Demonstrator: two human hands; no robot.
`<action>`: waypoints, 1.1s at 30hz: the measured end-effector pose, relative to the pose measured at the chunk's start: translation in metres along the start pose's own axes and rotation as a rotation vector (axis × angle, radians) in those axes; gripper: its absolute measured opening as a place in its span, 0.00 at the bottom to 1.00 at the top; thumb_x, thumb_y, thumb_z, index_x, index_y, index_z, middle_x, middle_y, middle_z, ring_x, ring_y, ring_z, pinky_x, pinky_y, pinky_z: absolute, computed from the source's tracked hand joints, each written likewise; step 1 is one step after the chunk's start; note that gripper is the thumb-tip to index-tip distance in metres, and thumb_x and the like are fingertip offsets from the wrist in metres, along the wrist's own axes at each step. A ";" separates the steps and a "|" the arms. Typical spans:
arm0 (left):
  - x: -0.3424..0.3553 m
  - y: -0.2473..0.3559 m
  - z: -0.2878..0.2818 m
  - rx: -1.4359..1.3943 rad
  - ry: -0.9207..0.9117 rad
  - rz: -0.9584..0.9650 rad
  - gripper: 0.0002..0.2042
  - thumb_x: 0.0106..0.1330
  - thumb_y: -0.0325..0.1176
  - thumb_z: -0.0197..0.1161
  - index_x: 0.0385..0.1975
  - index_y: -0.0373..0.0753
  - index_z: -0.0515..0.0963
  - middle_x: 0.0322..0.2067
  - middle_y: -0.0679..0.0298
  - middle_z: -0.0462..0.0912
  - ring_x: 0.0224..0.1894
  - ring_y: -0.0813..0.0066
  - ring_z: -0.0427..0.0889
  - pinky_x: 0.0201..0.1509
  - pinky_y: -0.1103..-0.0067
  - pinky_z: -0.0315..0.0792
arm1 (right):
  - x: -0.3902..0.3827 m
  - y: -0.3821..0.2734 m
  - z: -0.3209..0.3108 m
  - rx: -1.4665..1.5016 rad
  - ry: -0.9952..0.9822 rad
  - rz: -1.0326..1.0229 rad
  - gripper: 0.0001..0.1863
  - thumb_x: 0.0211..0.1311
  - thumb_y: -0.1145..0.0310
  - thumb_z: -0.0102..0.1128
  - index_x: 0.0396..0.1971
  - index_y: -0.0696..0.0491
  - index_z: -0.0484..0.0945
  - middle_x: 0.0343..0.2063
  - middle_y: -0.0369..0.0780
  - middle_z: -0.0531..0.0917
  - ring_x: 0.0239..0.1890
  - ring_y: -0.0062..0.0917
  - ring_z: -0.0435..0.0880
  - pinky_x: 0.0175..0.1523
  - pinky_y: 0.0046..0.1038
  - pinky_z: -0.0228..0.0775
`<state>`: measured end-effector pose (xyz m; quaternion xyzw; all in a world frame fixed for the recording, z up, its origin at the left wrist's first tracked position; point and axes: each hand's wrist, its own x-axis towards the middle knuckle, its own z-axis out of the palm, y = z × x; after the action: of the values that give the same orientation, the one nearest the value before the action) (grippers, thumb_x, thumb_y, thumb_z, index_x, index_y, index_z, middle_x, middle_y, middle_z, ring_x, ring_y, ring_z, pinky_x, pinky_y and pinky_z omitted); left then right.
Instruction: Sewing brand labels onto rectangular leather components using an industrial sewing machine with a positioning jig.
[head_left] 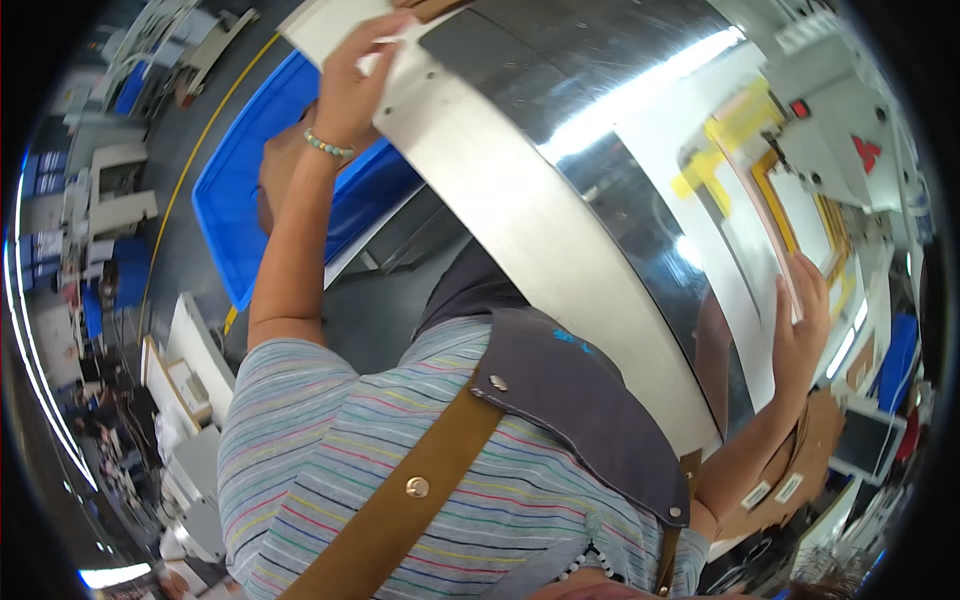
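Observation:
My left hand (pixel 352 95), with a beaded bracelet (pixel 328 147) at the wrist, is raised over the corner of a metal-edged worktable (pixel 480 160). Its thumb and fingers are apart, and the fingertips are close to a brown flat piece (pixel 432 9) cut off by the upper border; I cannot tell if they touch. At the right, my right hand (pixel 803 318) is closed around the lower end of a long, thin, pale pinkish bar (pixel 762 205). The bar runs along a flat frame with yellow edging (pixel 772 188).
A blue bin (pixel 235 215) with brown material (pixel 272 170) inside stands left of the table, below my left arm. Yellow tape (pixel 735 130) and a pale machine housing (pixel 840 130) are at the far right. A monitor (pixel 868 440) is beside my right elbow.

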<state>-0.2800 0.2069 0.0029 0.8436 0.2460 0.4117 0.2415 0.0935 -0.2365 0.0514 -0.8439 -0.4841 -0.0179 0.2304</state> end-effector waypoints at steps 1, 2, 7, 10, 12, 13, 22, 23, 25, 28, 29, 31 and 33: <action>0.009 0.022 0.029 -0.175 -0.172 0.051 0.16 0.74 0.23 0.61 0.58 0.39 0.84 0.57 0.59 0.87 0.57 0.71 0.85 0.60 0.76 0.78 | -0.009 0.003 0.003 0.005 0.023 -0.024 0.17 0.72 0.72 0.65 0.58 0.56 0.84 0.59 0.45 0.83 0.65 0.38 0.80 0.70 0.36 0.67; 0.011 0.041 0.057 -0.323 -0.302 0.087 0.15 0.74 0.23 0.61 0.58 0.38 0.84 0.58 0.60 0.87 0.56 0.71 0.85 0.61 0.76 0.78 | -0.020 0.007 0.000 0.002 0.046 -0.036 0.17 0.72 0.73 0.65 0.58 0.57 0.84 0.60 0.46 0.83 0.65 0.38 0.80 0.71 0.36 0.67; 0.007 0.116 0.160 -0.502 -0.784 0.329 0.17 0.72 0.25 0.60 0.59 0.39 0.84 0.59 0.60 0.86 0.63 0.58 0.82 0.70 0.67 0.73 | -0.090 -0.041 -0.037 0.359 -0.301 0.035 0.17 0.66 0.75 0.66 0.55 0.58 0.84 0.50 0.46 0.88 0.55 0.41 0.85 0.64 0.36 0.72; 0.015 0.162 0.219 -0.454 -0.840 0.741 0.19 0.71 0.24 0.60 0.61 0.39 0.83 0.59 0.58 0.86 0.63 0.55 0.81 0.69 0.65 0.73 | -0.149 -0.065 -0.039 0.361 -0.562 0.113 0.14 0.68 0.71 0.63 0.51 0.57 0.85 0.41 0.45 0.88 0.48 0.43 0.86 0.56 0.40 0.76; 0.012 0.187 0.257 -0.457 -0.875 0.876 0.19 0.71 0.22 0.60 0.61 0.41 0.83 0.60 0.60 0.85 0.61 0.56 0.82 0.65 0.67 0.76 | -0.180 -0.080 -0.026 0.326 -0.749 0.174 0.12 0.68 0.70 0.61 0.48 0.56 0.86 0.37 0.45 0.87 0.45 0.43 0.85 0.52 0.42 0.77; 0.013 0.199 0.277 -0.505 -0.819 0.985 0.15 0.71 0.24 0.60 0.56 0.38 0.82 0.54 0.58 0.86 0.54 0.58 0.84 0.59 0.69 0.78 | -0.197 -0.090 -0.017 0.216 -0.775 0.231 0.12 0.68 0.69 0.60 0.45 0.56 0.85 0.33 0.44 0.86 0.43 0.44 0.85 0.50 0.43 0.77; -0.027 0.243 0.290 -0.360 -0.592 1.236 0.10 0.62 0.22 0.65 0.43 0.37 0.82 0.46 0.56 0.87 0.47 0.56 0.86 0.51 0.67 0.81 | -0.314 -0.122 0.079 -0.007 -0.264 0.523 0.11 0.64 0.69 0.63 0.44 0.52 0.85 0.49 0.42 0.82 0.52 0.38 0.83 0.53 0.37 0.79; -0.028 0.244 0.283 -0.364 -0.593 1.249 0.10 0.62 0.22 0.65 0.43 0.37 0.82 0.46 0.56 0.87 0.47 0.56 0.86 0.51 0.67 0.81 | -0.317 -0.123 0.083 0.019 -0.197 0.527 0.11 0.64 0.68 0.64 0.44 0.51 0.86 0.50 0.42 0.82 0.52 0.38 0.82 0.53 0.37 0.79; -0.028 0.242 0.278 -0.304 -0.614 1.199 0.10 0.64 0.23 0.64 0.44 0.38 0.83 0.48 0.55 0.87 0.48 0.55 0.86 0.52 0.67 0.81 | -0.321 -0.125 0.094 0.017 -0.103 0.512 0.10 0.64 0.68 0.64 0.44 0.50 0.86 0.51 0.41 0.81 0.51 0.38 0.83 0.53 0.37 0.79; -0.021 0.216 0.298 -0.322 -0.689 1.289 0.17 0.73 0.24 0.61 0.59 0.43 0.84 0.61 0.65 0.85 0.58 0.61 0.84 0.59 0.71 0.80 | -0.321 -0.131 0.105 -0.109 -0.054 0.445 0.11 0.63 0.69 0.64 0.45 0.49 0.86 0.52 0.41 0.81 0.49 0.36 0.84 0.50 0.38 0.80; -0.020 0.213 0.300 -0.316 -0.656 1.327 0.15 0.74 0.27 0.62 0.57 0.45 0.85 0.61 0.69 0.85 0.56 0.65 0.85 0.56 0.74 0.81 | -0.324 -0.130 0.115 -0.115 -0.047 0.450 0.11 0.63 0.69 0.64 0.45 0.49 0.86 0.52 0.41 0.81 0.49 0.36 0.84 0.50 0.38 0.80; -0.021 0.212 0.302 -0.315 -0.660 1.332 0.15 0.74 0.27 0.62 0.57 0.45 0.85 0.61 0.69 0.85 0.57 0.64 0.85 0.56 0.73 0.81 | -0.330 -0.123 0.136 -0.352 -0.076 0.447 0.13 0.60 0.70 0.63 0.45 0.46 0.87 0.51 0.42 0.82 0.48 0.34 0.84 0.48 0.39 0.81; -0.019 0.208 0.305 -0.307 -0.663 1.329 0.15 0.75 0.27 0.61 0.57 0.45 0.85 0.61 0.69 0.85 0.57 0.64 0.85 0.57 0.73 0.81 | -0.327 -0.114 0.141 -0.334 -0.087 0.481 0.16 0.59 0.69 0.65 0.47 0.45 0.87 0.51 0.41 0.82 0.49 0.36 0.84 0.49 0.40 0.81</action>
<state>0.0032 -0.0262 -0.0472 0.8509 -0.4597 0.2250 0.1187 -0.2015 -0.3958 -0.1147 -0.9606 -0.2701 -0.0059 0.0648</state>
